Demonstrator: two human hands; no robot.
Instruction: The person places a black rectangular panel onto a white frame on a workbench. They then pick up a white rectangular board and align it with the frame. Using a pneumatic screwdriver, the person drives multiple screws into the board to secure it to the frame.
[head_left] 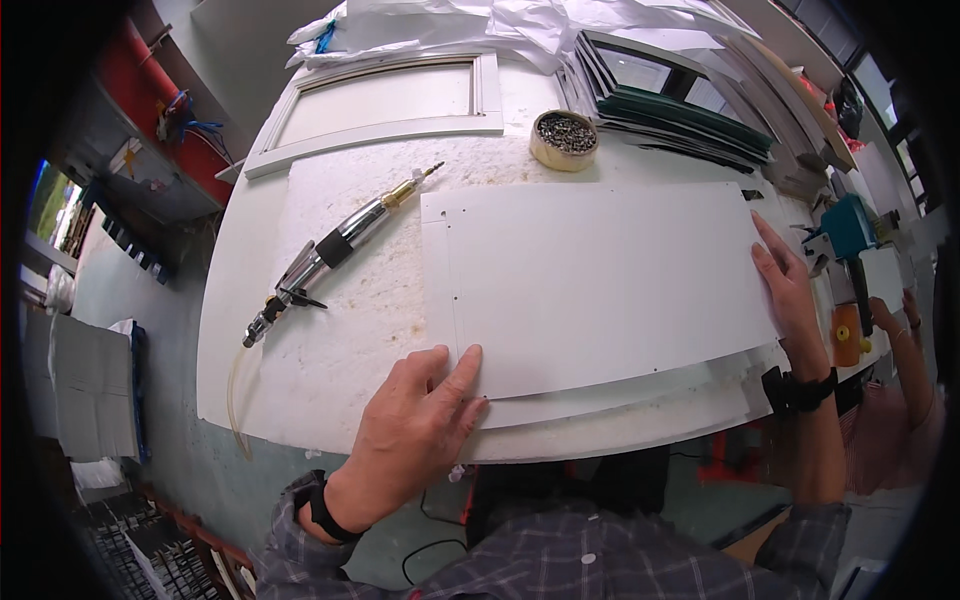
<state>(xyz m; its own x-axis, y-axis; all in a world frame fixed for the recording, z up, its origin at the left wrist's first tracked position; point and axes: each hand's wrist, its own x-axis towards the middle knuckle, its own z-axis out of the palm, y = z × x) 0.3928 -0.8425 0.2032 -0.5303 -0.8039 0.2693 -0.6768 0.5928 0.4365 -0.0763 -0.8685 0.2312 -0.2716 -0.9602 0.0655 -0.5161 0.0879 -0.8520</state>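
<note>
A flat white panel (600, 290) with small dark holes along its edges lies before me, over other white sheeting on the table. My left hand (425, 410) grips its near left corner, with a finger on top and the rest partly under the edge. At the right edge, my right hand (785, 275) holds the panel with fingers on its upper side; the thumb is hard to make out. To the left of the panel rests a silver and black pneumatic screwdriver (335, 245) with a brass-coloured tip. Beyond the panel stands a round tub of small screws (565, 138).
A white frame (375, 128) lies at the far left of the white table (245, 270). Dark framed panels (680, 110) are stacked at the far right. The screwdriver's clear hose (233, 400) hangs over the left edge. Another person's arm (905, 345) works at the right, near an orange bottle (848, 335).
</note>
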